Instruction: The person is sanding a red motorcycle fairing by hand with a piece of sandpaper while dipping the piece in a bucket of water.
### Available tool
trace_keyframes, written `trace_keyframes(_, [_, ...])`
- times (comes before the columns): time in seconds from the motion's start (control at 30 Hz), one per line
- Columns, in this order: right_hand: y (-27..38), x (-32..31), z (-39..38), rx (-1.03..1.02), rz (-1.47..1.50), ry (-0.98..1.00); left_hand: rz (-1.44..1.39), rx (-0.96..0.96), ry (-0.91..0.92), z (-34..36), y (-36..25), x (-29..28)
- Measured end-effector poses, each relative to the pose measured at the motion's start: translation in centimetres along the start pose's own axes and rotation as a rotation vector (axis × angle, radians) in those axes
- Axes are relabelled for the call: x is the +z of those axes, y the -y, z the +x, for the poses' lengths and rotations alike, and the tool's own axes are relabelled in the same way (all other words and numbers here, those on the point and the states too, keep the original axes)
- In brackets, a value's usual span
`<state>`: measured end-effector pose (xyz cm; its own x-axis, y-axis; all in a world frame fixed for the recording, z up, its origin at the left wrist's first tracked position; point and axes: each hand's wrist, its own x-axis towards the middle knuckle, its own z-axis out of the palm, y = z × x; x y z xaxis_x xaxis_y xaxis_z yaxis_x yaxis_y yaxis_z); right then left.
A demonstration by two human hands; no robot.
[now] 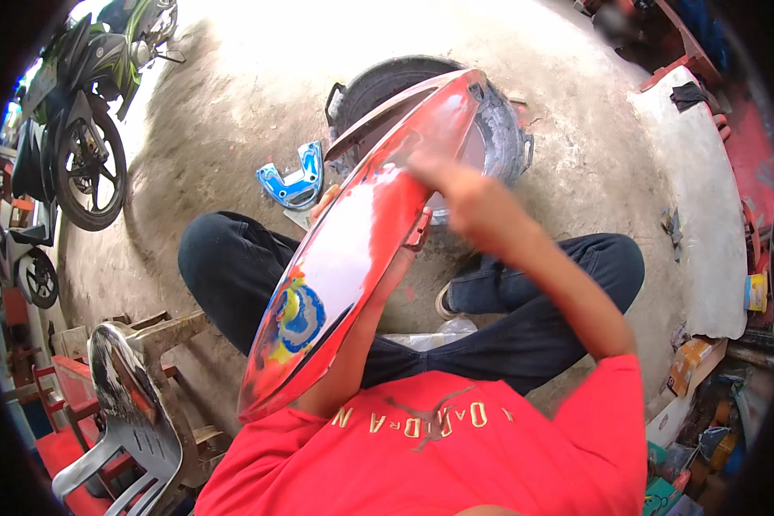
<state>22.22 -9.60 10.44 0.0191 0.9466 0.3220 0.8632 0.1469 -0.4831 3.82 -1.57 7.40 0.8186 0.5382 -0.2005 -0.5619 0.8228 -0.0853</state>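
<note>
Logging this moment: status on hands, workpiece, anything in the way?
Left hand under long, curved red-and-white panel, mostly hidden. Right hand at panel's upper face, blurred. Possibly in the way: round black basin, overlapped by panel's far end.

The concrete floor (176, 185) is carrying a black tub (510, 142), a U-shaped blue-and-white panel (294, 191) and a motorcycle (76, 82).

1 long red panel (357, 232), patched white, slants away rightward.
</note>
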Motion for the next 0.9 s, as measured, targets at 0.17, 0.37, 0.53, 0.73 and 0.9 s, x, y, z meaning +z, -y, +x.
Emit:
trace_keyframes(0.17, [3.4,0.0,-0.4,-0.205,-0.031,0.005,0.136,0.045,0.239,-0.3,-0.5,-1.6])
trace_keyframes(0.37, [5.8,0.6,-1.5,-0.322,-0.093,0.030,0.133,0.074,0.030,-0.5,-0.4,-1.6])
trace_keyframes(0.53, [0.9,-0.8,-0.1,-0.095,-0.168,0.023,0.059,-0.034,0.097,-0.3,0.2,0.3])
trace_keyframes(0.73, [4.7,-0.1,-0.6,-0.338,-0.127,0.027,-0.071,-0.071,0.300,-0.1,-0.7,-2.3])
trace_keyframes(0.9, [3.7,0.0,0.4,-0.174,-0.144,-0.008,0.036,-0.066,0.216,-0.3,-0.5,-0.9])
